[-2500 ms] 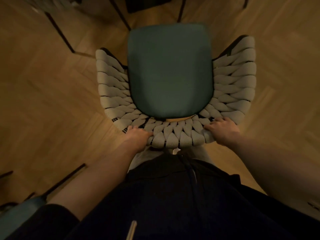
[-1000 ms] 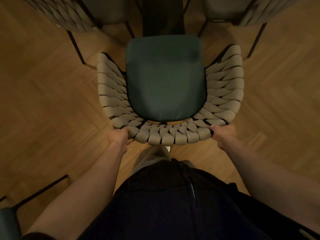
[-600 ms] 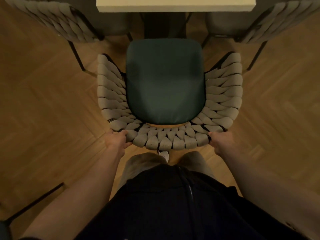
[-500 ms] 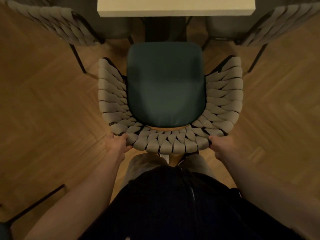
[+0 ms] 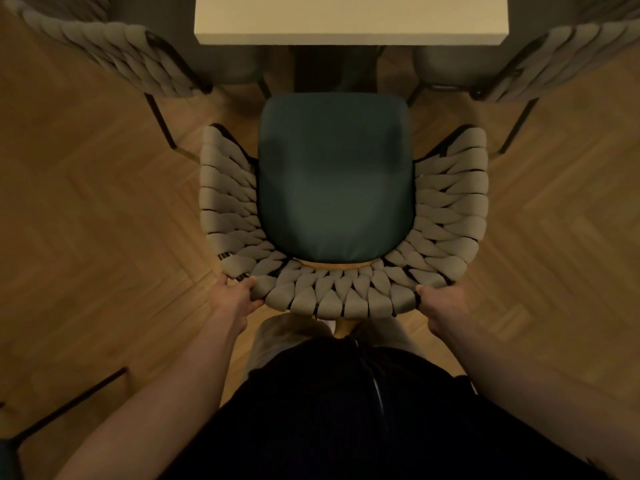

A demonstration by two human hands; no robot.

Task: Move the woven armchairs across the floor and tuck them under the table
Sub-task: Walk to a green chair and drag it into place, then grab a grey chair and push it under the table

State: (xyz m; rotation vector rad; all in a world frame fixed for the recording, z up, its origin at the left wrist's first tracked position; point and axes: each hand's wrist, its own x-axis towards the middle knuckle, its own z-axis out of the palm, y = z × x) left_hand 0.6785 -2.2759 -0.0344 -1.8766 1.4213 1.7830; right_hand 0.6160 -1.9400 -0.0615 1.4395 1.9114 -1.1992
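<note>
A woven armchair [image 5: 343, 296] with a dark green seat cushion stands right in front of me, its open front facing the pale table [image 5: 349, 20] at the top. My left hand [image 5: 235, 299] grips the backrest's left rear corner. My right hand [image 5: 440, 308] grips the right rear corner. The cushion's front edge lies just short of the table edge, with the table's dark base behind it.
Two more woven armchairs flank the table, one at the upper left [image 5: 114, 53] and one at the upper right [image 5: 557, 57], their seats under the top. Thin black chair legs [image 5: 69, 407] cross the herringbone wood floor at the lower left.
I have carried the chair forward to the table, which came into view at the top with its two flanking chairs. My hands shifted from the top of the backrest to its rear corners.
</note>
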